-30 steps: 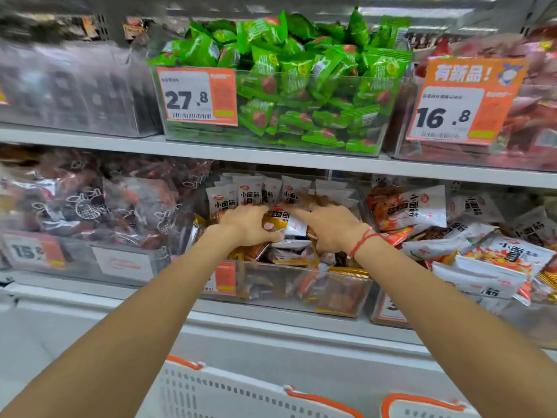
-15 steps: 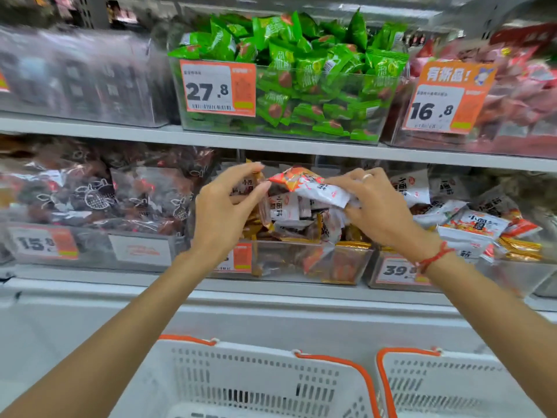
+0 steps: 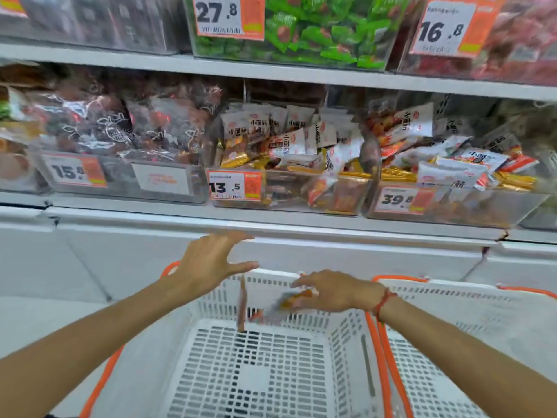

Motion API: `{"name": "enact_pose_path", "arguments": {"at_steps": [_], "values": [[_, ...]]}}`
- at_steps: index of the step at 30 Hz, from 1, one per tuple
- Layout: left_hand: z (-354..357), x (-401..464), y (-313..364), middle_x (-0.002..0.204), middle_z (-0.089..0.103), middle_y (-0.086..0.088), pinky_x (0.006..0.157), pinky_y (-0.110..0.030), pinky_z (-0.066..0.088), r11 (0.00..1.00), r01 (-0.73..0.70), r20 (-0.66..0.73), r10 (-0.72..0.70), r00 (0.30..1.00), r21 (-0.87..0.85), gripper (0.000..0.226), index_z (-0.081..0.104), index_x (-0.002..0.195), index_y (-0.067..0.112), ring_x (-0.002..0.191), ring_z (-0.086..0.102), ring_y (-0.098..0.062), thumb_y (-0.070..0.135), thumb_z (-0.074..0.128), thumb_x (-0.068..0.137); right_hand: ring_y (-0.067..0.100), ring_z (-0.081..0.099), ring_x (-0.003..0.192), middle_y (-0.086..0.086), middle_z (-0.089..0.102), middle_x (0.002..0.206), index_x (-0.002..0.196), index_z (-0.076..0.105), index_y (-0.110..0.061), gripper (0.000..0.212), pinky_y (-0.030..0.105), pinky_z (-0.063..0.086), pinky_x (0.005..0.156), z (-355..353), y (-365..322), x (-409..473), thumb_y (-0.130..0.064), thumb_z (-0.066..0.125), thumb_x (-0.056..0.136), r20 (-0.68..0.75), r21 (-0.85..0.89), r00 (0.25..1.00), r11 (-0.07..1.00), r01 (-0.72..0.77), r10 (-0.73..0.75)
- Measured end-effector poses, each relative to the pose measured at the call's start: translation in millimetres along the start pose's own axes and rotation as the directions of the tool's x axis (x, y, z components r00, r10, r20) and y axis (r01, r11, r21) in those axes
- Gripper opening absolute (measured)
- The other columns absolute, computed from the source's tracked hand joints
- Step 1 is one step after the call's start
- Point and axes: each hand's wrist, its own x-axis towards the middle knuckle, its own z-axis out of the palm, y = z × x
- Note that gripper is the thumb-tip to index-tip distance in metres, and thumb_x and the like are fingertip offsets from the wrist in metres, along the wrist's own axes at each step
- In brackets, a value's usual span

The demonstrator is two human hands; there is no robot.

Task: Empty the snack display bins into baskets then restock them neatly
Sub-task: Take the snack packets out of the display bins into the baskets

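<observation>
White basket [image 3: 346, 351] with orange rim fills 6 o'clock; the 13.5 snack bin [image 3: 289, 188] sits at 12. Left hand [image 3: 211, 263] is spread, holding nothing. Right hand [image 3: 337, 292] has loose fingers, blurred snack packets [image 3: 289, 303] just beneath it.

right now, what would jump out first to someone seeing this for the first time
Two bare hands hover over a white basket with an orange rim at bottom centre: the left hand spread open, the right hand above blurred snack packets that seem to be dropping in. Behind them, the clear bin tagged 13.5 on the lower shelf holds a jumble of white and orange packets, with bright green packets in the bin above.
</observation>
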Motion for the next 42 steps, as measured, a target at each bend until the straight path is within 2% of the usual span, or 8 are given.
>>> {"name": "enact_pose_path", "arguments": {"at_steps": [4,9,14,18,23,27,32,42], "values": [[-10,36,3,0.124,0.063,0.014,0.08,-0.028,0.046,0.981,-0.072,-0.33,0.009,0.944,-0.18,0.037,0.063,0.122,0.031,0.109,0.059,-0.012,0.046,0.064,0.089,0.018,0.046,0.129,-0.004,0.047,0.144,0.142,0.041,-0.033,0.049,0.036,0.041,0.101,-38,3,-5,-0.048,0.051,0.096,-0.337,0.041,0.941,0.998,0.053,-0.036],[-24,118,2,0.139,0.053,0.005,0.109,-0.035,0.037,0.974,-0.196,-0.42,0.131,0.898,-0.115,0.045,0.056,0.132,0.023,0.131,0.043,-0.015,0.045,0.059,0.093,0.017,0.051,0.114,-0.005,0.058,0.123,0.129,0.055,-0.03,0.037,0.034,0.05,0.077,-121,33,-2,-0.02,0.057,0.094,-0.805,-0.125,0.577,0.99,0.062,-0.138],[-43,188,0,0.161,0.022,-0.001,0.119,-0.043,0.018,0.989,0.008,-0.003,-0.008,1.0,0.146,0.079,0.032,0.15,0.034,0.148,0.017,-0.026,0.079,0.026,0.086,0.025,0.027,0.14,0.006,0.033,0.151,0.15,0.029,-0.028,0.069,0.041,0.033,0.11,-200,80,37,-0.02,0.06,0.089,-0.53,-0.269,0.838,0.963,-0.02,-0.131],[-65,206,1,0.157,0.031,0.003,0.118,-0.043,0.018,0.985,0.034,0.284,-0.081,0.955,0.166,0.079,0.039,0.146,0.037,0.148,0.015,-0.026,0.079,0.032,0.079,0.019,0.033,0.138,0.0,0.036,0.151,0.151,0.025,-0.033,0.082,0.035,0.036,0.108,-231,80,59,-0.03,0.072,0.084,-0.307,-0.241,0.938,0.967,0.086,-0.16],[-68,196,-8,0.16,0.02,-0.004,0.114,-0.048,0.031,0.968,0.154,0.14,-0.183,0.973,0.196,0.092,0.021,0.154,0.022,0.146,0.021,-0.028,0.065,0.061,0.082,0.019,0.049,0.124,-0.011,0.044,0.147,0.141,0.035,-0.051,0.076,0.042,0.051,0.087,-220,65,74,-0.021,0.073,0.083,-0.297,-0.313,0.906,0.927,0.207,-0.302],[-64,188,-14,0.134,0.056,-0.013,0.095,-0.042,0.047,0.932,0.338,0.15,-0.356,0.922,0.132,0.082,0.037,0.141,0.015,0.118,0.055,-0.034,0.062,0.067,0.079,0.015,0.06,0.098,-0.01,0.065,0.119,0.136,0.044,-0.05,0.059,0.038,0.053,0.075,-205,61,85,-0.033,0.071,0.086,-0.403,-0.202,0.864,0.951,0.236,-0.3],[-65,178,14,0.117,0.066,-0.011,0.086,-0.041,0.047,0.939,0.257,-0.044,-0.253,0.966,0.231,0.032,0.06,0.12,0.017,0.108,0.059,-0.036,0.027,0.066,0.091,0.018,0.055,0.093,-0.01,0.05,0.091,0.132,0.05,-0.034,0.045,0.029,0.033,0.066,-202,61,92,-0.039,0.066,0.09,-0.512,-0.154,0.835,0.978,0.141,-0.201],[-64,164,-7,0.111,0.072,0.006,0.072,-0.034,0.05,1.0,0.004,-0.407,0.003,0.913,0.016,0.028,0.07,0.116,0.036,0.101,0.068,-0.022,0.035,0.069,0.088,0.014,0.06,0.095,-0.01,0.068,0.099,0.106,0.067,-0.039,0.022,0.032,0.045,0.07,-191,65,81,-0.042,0.07,0.085,-0.639,-0.043,0.763,0.995,0.087,-0.095]]}}
